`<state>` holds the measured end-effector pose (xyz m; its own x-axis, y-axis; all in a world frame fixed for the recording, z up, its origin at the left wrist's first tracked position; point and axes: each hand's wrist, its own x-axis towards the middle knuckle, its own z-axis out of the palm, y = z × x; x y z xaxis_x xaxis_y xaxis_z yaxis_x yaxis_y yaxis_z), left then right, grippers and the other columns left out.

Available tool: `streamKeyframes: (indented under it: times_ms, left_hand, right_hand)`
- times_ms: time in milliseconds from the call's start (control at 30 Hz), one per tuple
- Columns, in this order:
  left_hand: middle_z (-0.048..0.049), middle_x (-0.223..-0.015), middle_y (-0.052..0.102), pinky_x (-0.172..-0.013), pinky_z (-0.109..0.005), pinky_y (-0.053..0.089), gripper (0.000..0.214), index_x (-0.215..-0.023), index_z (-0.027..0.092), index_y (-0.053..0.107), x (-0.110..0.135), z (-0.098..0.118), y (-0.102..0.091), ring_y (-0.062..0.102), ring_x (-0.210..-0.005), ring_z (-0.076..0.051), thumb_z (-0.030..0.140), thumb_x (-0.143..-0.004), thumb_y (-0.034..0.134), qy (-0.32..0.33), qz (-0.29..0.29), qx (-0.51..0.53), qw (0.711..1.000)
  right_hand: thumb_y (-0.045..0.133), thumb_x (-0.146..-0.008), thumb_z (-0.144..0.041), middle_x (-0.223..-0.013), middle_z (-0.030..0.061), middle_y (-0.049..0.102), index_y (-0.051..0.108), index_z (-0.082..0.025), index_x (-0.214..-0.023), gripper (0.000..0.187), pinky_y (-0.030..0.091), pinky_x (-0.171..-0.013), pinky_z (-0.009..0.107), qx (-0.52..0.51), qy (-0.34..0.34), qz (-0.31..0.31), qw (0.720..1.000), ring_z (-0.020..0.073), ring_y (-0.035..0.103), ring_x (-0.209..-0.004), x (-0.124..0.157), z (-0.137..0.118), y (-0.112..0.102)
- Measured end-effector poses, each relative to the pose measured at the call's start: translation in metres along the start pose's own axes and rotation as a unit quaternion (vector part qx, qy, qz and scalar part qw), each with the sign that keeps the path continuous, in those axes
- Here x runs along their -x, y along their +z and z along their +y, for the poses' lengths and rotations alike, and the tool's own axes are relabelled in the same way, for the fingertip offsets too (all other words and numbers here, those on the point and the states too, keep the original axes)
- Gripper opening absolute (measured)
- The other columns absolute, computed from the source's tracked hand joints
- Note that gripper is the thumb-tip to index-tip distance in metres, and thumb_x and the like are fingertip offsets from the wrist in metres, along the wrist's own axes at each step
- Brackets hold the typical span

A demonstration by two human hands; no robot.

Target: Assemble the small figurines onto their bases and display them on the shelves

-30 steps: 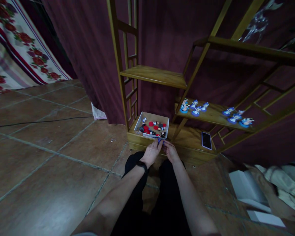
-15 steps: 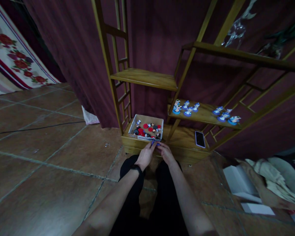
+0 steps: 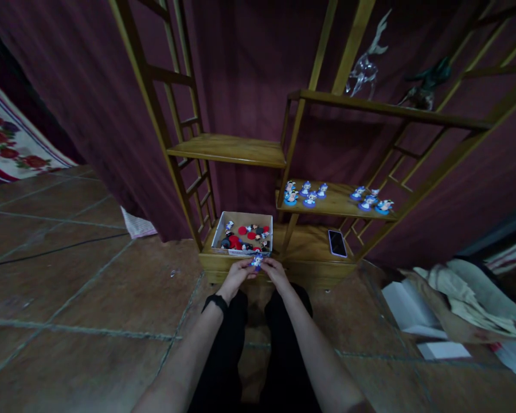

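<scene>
My left hand (image 3: pixel 238 273) and my right hand (image 3: pixel 276 272) meet in front of the shelf's bottom board. Both pinch a small blue and white figurine (image 3: pixel 257 262) between their fingertips. Just behind it stands an open cardboard box (image 3: pixel 242 232) with red discs, dark pieces and small figures inside. A black band sits on my left wrist. My knees in black trousers are below the hands.
A wooden shelf unit (image 3: pixel 227 150) stands against a dark red curtain. Several blue figurines (image 3: pixel 305 194) stand on its low right shelf. A phone (image 3: pixel 337 242) lies on the bottom board. White boxes and paper (image 3: pixel 430 307) lie on the tiled floor at right.
The view has tilted up and turned right, so the shelf sits further left and lower. My hands stay together on the figurine, which now shows more clearly between the fingertips.
</scene>
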<state>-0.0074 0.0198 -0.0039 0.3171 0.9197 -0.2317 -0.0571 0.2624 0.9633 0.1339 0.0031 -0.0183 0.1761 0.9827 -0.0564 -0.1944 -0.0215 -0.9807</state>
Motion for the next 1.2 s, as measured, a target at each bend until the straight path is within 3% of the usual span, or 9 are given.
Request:
streamKeyframes:
  times_ms: [367,667,833,967,1200]
  left_hand:
    - [-0.0096,-0.076,0.07,-0.06,-0.023,0.052,0.031,-0.088,0.011,0.064,0.0,0.009,-0.001,0.066,-0.063,-0.014,0.033,-0.067,0.072,-0.071,-0.012,0.067,0.995]
    - [-0.0094,-0.079,0.07,-0.061,-0.023,0.052,0.035,-0.093,0.013,0.064,0.007,0.016,0.005,0.067,-0.067,-0.016,0.037,-0.067,0.07,-0.068,-0.033,0.031,0.997]
    - [-0.0094,-0.076,0.07,-0.057,-0.025,0.052,0.046,-0.102,0.014,0.058,0.003,0.016,0.007,0.067,-0.065,-0.017,0.042,-0.068,0.069,-0.072,-0.015,0.034,0.997]
    - [-0.009,-0.076,0.069,-0.057,-0.025,0.051,0.047,-0.101,0.013,0.058,0.0,0.015,0.004,0.066,-0.064,-0.017,0.042,-0.066,0.07,-0.069,0.016,0.028,0.997]
    - [-0.0075,-0.076,0.069,-0.057,-0.022,0.049,0.041,-0.1,0.013,0.058,-0.003,0.012,0.001,0.065,-0.064,-0.014,0.032,-0.066,0.071,-0.057,0.032,0.027,0.998]
  right_hand:
    - [0.068,-0.06,-0.043,-0.064,-0.0021,0.061,0.063,-0.021,-0.067,0.023,0.044,-0.063,0.029,0.009,-0.006,-0.01,1.0,0.0153,0.055,-0.063,-0.005,0.006,0.003]
    - [0.069,-0.062,-0.031,-0.086,-0.001,0.066,0.064,-0.025,-0.089,0.028,0.045,-0.081,0.033,0.017,-0.078,-0.032,0.996,0.0184,0.06,-0.082,0.004,-0.01,0.003]
    - [0.068,-0.061,-0.028,-0.081,-0.0017,0.066,0.065,-0.025,-0.084,0.023,0.046,-0.078,0.032,-0.002,-0.077,-0.016,0.997,0.0183,0.06,-0.078,0.004,-0.015,-0.002]
    - [0.072,-0.056,-0.03,-0.079,-0.0009,0.066,0.066,-0.023,-0.083,0.029,0.046,-0.078,0.033,-0.035,-0.073,0.006,0.997,0.0182,0.06,-0.075,-0.001,-0.026,-0.025]
    - [0.076,-0.054,-0.033,-0.084,0.0012,0.068,0.066,-0.02,-0.088,0.038,0.048,-0.079,0.036,-0.035,-0.102,0.11,0.988,0.0184,0.061,-0.078,-0.002,-0.086,-0.108]
